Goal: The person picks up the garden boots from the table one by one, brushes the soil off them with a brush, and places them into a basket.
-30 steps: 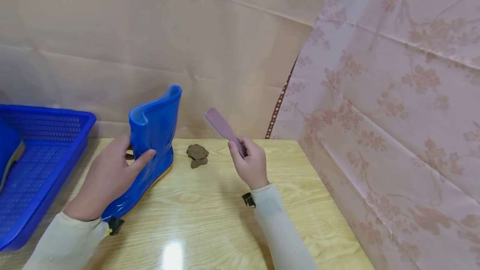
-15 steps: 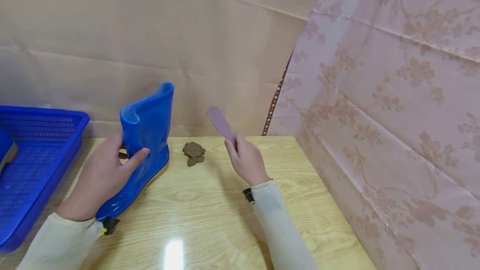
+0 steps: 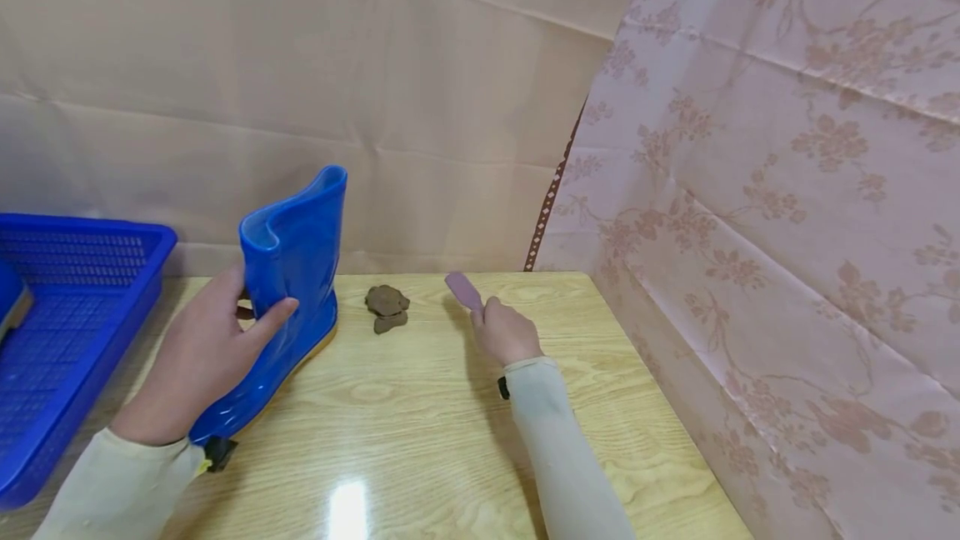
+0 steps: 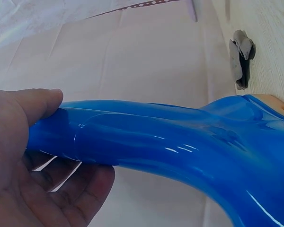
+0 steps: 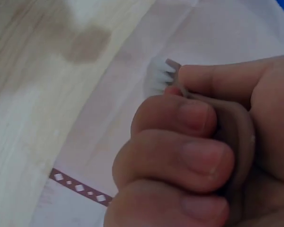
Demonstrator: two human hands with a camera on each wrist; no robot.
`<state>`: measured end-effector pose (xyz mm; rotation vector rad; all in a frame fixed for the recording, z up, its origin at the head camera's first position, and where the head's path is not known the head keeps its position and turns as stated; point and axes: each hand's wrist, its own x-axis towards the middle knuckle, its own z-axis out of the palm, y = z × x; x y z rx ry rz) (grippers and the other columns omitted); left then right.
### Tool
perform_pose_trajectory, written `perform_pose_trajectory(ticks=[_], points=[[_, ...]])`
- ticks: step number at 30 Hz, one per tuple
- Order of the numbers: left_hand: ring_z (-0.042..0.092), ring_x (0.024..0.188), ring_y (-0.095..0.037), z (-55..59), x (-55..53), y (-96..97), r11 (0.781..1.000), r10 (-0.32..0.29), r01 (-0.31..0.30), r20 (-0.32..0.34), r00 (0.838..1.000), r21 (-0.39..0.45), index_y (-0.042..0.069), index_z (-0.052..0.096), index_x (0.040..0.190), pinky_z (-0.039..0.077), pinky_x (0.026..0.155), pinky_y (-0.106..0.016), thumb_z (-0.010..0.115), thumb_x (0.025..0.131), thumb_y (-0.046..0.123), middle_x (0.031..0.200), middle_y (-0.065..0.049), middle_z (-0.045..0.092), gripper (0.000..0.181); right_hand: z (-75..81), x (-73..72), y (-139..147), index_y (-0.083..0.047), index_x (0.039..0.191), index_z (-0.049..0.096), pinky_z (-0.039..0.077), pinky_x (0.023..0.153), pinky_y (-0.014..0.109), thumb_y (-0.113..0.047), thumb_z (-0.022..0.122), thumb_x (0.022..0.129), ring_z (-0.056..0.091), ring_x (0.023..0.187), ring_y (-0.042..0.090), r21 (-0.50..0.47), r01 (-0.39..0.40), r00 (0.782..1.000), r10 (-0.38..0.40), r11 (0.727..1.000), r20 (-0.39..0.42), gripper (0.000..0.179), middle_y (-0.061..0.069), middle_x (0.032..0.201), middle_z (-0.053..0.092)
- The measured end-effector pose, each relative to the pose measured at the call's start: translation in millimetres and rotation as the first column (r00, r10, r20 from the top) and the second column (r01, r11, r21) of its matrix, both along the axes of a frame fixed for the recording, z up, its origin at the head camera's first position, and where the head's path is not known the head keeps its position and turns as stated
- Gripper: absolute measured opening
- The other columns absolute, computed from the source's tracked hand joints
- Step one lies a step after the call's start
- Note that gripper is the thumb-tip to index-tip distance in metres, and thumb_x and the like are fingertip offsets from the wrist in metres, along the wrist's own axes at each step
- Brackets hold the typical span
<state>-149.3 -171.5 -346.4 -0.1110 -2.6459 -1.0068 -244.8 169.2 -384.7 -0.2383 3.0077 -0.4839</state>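
Observation:
A glossy blue rain boot (image 3: 303, 273) with a tan sole stands on the table, toe toward the person. My left hand (image 3: 202, 344) grips its shaft, thumb on the near side; in the left wrist view the fingers (image 4: 92, 191) curl beneath the blue shaft (image 4: 146, 135). With my right hand (image 3: 508, 332) I hold a mauve brush (image 3: 463, 291) by its handle, low over the table right of the boot. White bristles (image 5: 159, 78) show past the fingertips in the right wrist view. Between boot and brush lie brown, mud-like lumps (image 3: 387, 302).
A blue plastic basket (image 3: 142, 286) sits at the left, with another blue boot (image 3: 9, 294) partly in view inside it. Beige cloth (image 3: 450, 107) hangs behind the wood-grain table (image 3: 405, 423), and floral pink cloth (image 3: 787, 232) borders its right side.
My right hand has lowered the brush toward the table and slightly rightward. My left hand keeps its hold on the boot; the whole view shifted a little at first.

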Motion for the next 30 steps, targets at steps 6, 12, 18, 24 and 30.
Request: perform_pose_trajectory(ticks=[6,12,18,24,30], points=[[0.065,0.105,-0.05,0.7,0.1,0.2,1.0,0.0,0.0,0.01,1.0,-0.003,0.002,0.039,0.152,0.054,0.079,-0.069,0.062,0.104,0.043,0.133,-0.033,0.059,0.067,-10.2,-7.7,5,0.011,0.133,0.057,0.051,0.053,0.036,-0.032,0.044,0.111,0.058,0.059,0.022,0.038,0.071,0.994,-0.074,0.997,0.082,0.05,0.013,0.076,0.065],[0.064,0.105,-0.051,0.3,-0.2,0.3,1.0,0.004,-0.004,0.02,1.0,-0.008,0.001,0.04,0.151,0.054,0.08,-0.07,0.062,0.103,0.044,0.133,-0.033,0.059,0.068,-17.4,-13.5,7,0.01,0.133,0.057,0.041,0.047,0.03,-0.033,0.043,0.111,0.049,0.054,0.018,0.068,0.089,0.983,-0.099,0.994,0.154,0.05,0.008,0.069,0.056],[0.063,0.107,-0.052,1.2,0.1,1.8,1.0,0.011,-0.011,0.034,0.999,-0.011,0.001,0.038,0.152,0.053,0.081,-0.071,0.062,0.104,0.044,0.135,-0.034,0.058,0.069,-19.0,-15.0,8,0.006,0.123,0.065,0.037,0.044,0.027,-0.036,0.046,0.11,0.045,0.049,0.014,0.068,0.091,0.981,-0.101,0.994,0.168,0.048,0.004,0.063,0.054],[0.063,0.107,-0.052,2.0,0.6,2.1,1.0,0.007,-0.007,0.032,0.999,-0.013,0.001,0.038,0.152,0.054,0.081,-0.071,0.061,0.104,0.044,0.135,-0.034,0.058,0.069,-16.3,-12.7,8,-0.007,0.073,0.066,0.04,0.048,0.03,-0.051,0.043,0.108,0.047,0.046,0.014,0.093,0.078,0.974,-0.096,0.993,0.205,0.061,0.002,0.054,0.053],[0.064,0.105,-0.049,1.7,1.1,0.5,1.0,0.001,-0.001,0.015,1.0,-0.007,0.001,0.041,0.15,0.054,0.079,-0.068,0.061,0.104,0.045,0.13,-0.033,0.06,0.067,-14.0,-12.3,11,-0.005,0.09,0.073,0.052,0.062,0.038,-0.061,0.039,0.105,0.061,0.064,0.021,0.096,0.082,0.971,-0.101,0.992,0.219,0.067,0.007,0.076,0.066]])
